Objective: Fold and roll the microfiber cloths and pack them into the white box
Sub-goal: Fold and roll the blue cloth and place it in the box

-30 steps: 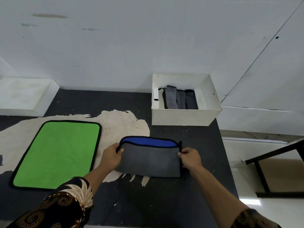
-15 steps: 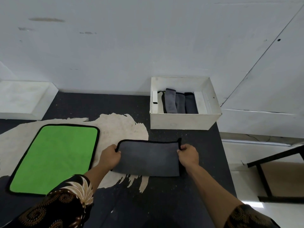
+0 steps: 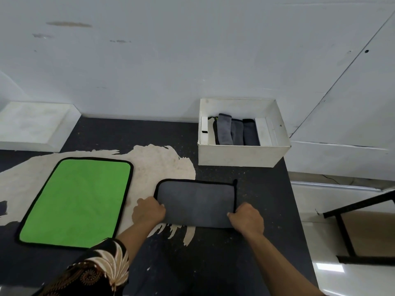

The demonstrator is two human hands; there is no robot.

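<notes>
Your left hand [image 3: 148,212] and right hand [image 3: 246,218] each grip a near corner of the folded grey microfiber cloth [image 3: 196,201], flat on the black desk [image 3: 213,263]. The green cloth [image 3: 77,201] lies unfolded to its left. The white box [image 3: 241,155] beyond holds rolled grey cloths [image 3: 235,132].

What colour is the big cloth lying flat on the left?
Bright green with black edging, seen in the head view.

No legible text or labels.

Both hands grip the gray cloth [image 3: 195,202] (folded) beside a green cloth [image 3: 77,201].
</notes>
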